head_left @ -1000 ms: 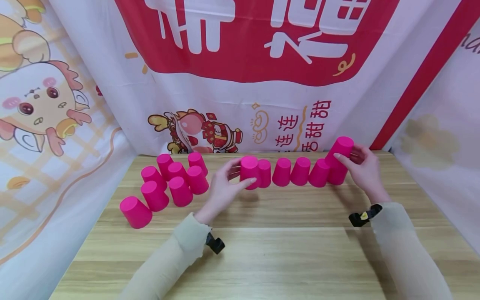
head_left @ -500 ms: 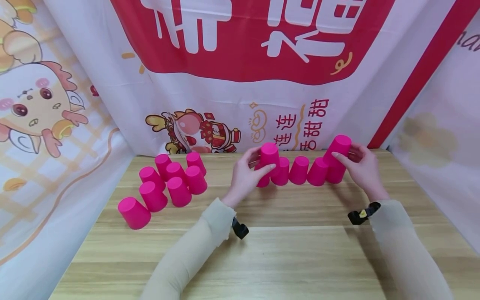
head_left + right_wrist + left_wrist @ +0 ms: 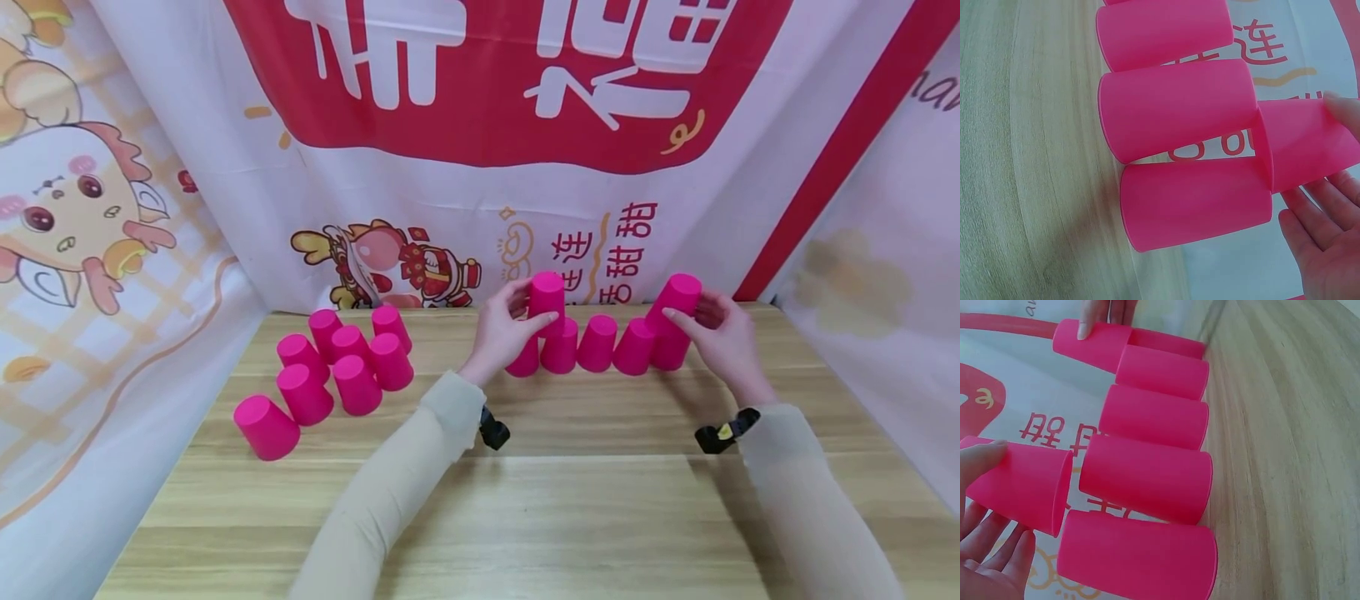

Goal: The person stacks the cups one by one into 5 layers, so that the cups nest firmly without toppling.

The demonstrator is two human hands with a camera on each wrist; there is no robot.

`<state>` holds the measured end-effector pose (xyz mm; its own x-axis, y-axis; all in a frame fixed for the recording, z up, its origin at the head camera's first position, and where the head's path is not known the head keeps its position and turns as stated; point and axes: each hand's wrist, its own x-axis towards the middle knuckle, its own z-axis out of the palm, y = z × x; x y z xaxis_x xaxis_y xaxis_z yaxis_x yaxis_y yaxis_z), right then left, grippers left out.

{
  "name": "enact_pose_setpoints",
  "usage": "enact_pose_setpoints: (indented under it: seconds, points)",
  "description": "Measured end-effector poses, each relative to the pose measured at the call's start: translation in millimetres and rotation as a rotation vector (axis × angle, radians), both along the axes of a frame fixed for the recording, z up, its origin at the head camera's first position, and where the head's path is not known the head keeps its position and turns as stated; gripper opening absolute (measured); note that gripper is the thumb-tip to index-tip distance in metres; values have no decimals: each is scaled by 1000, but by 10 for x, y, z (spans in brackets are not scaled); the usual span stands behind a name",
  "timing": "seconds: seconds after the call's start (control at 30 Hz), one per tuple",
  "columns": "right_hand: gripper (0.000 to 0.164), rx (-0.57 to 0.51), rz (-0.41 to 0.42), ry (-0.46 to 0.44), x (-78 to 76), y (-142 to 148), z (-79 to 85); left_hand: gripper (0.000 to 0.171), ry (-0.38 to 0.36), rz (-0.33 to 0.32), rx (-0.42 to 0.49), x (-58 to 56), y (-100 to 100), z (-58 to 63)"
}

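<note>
A row of several upside-down pink cups [image 3: 597, 346] stands near the back of the table. Above its left end, my left hand [image 3: 501, 333] holds another upside-down cup [image 3: 1022, 484] between thumb and fingers. In the left wrist view a narrow gap shows between that cup's rim and the tops of the two leftmost row cups. At the right end, my right hand [image 3: 726, 337] grips a cup [image 3: 1310, 144] whose rim sits across the tops of the last two row cups. Its thumb lies on one side, the fingers on the other.
A cluster of several more upside-down pink cups [image 3: 358, 385] stands on the left part of the wooden table [image 3: 570, 517]. One cup [image 3: 267, 427] is nearest the front there. A printed cloth [image 3: 465, 200] hangs close behind the row.
My left hand has lifted its cup from beside the row's left end, moving it right and up above the first two cups. The right hand stays at its cup.
</note>
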<state>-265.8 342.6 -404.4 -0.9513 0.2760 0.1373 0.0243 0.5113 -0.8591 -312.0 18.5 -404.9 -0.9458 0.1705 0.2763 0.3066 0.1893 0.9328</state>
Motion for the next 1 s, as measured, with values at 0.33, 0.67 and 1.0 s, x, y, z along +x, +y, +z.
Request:
enact_pose_setpoints:
  seconds: [0.33,0.67,1.0]
  points:
    - [90,-12,-12,13,24,-3,1,62,9,-4,-8,-24,27,-57]
    - [85,-38,-72,72,117,37,180,68,62,0,14,46,-61,-39]
    - [74,-40,-57,168,323,-157,501,67,136,52,4,294,-471,34]
